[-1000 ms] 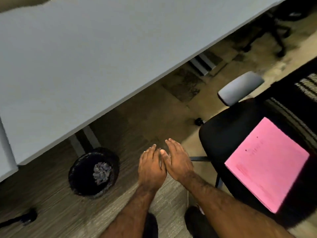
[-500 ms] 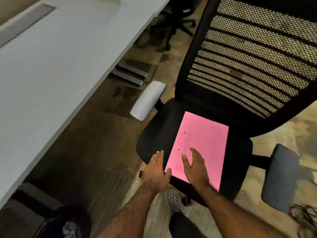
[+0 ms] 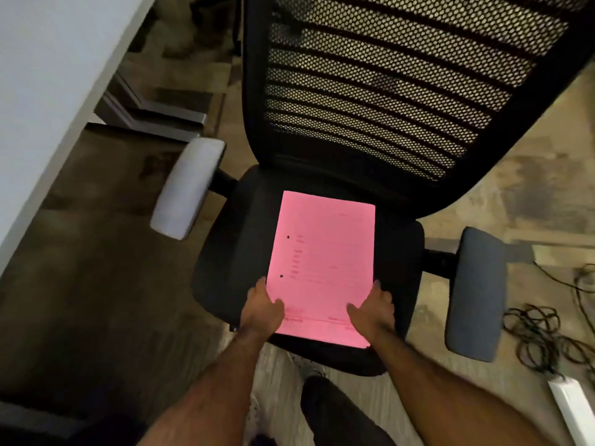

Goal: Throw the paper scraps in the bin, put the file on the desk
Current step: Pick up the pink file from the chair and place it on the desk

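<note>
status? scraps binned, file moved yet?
Scraps: can't confirm, the bin is out of view now. In hand: both hands are on the pink file, left hand at its left edge, right hand at its right edge, thumbs on top. The file lies on the black chair seat, not visibly lifted. Left: pick it up and set it on the white desk at the left.

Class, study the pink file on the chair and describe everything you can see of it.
The pink file is a flat, rectangular, paper-like folder lying on the black chair seat, with two dark punch holes near its left edge and faint, unreadable print. The left hand and right hand grip its near corners, thumbs on top.
</note>
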Demonstrator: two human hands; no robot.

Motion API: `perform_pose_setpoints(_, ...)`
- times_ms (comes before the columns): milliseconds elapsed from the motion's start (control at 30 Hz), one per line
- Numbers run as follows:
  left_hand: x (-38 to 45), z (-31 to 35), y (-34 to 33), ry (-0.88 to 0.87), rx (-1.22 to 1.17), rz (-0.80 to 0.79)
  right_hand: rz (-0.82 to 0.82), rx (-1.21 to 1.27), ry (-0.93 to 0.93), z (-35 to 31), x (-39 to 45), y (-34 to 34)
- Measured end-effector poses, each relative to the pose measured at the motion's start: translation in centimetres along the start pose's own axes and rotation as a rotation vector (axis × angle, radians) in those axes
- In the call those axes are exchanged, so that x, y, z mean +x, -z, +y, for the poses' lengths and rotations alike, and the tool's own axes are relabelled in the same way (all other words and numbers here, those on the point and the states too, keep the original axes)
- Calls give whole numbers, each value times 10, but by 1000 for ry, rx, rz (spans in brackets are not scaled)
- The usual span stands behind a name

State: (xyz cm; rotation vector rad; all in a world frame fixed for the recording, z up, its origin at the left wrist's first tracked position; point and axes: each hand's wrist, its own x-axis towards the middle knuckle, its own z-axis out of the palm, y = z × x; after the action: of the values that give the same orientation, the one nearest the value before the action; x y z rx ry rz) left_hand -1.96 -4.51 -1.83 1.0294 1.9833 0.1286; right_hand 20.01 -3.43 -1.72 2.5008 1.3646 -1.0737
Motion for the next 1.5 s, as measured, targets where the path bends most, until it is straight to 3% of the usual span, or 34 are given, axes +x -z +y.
perform_pose_setpoints(133,4,-1,-2,43,-18,-23,-41,101,-152,-7,4,2)
perform_pose_setpoints(333,-5,0,3,39,-255,-50,-134,255,-164,9,3,9)
perform_pose_setpoints(500,-26,1,18,10,-347,-65,-90,504,-168,14,-23,7)
perform_pose_setpoints(733,-76,15,73,-86,-395,63,27,572,122,-16,-72,38)
perform_pose_setpoints(933,-107,30,133,-112,-587,198,98,656,386,-73,-107,80)
perform_pose_setpoints(1233,-152,11,209,-120,-839,440,-12,562,744,-173,-146,109)
perform_pose_setpoints(1500,-187,-39,261,-10,-1010,655,-169,362,984,-266,-193,87)
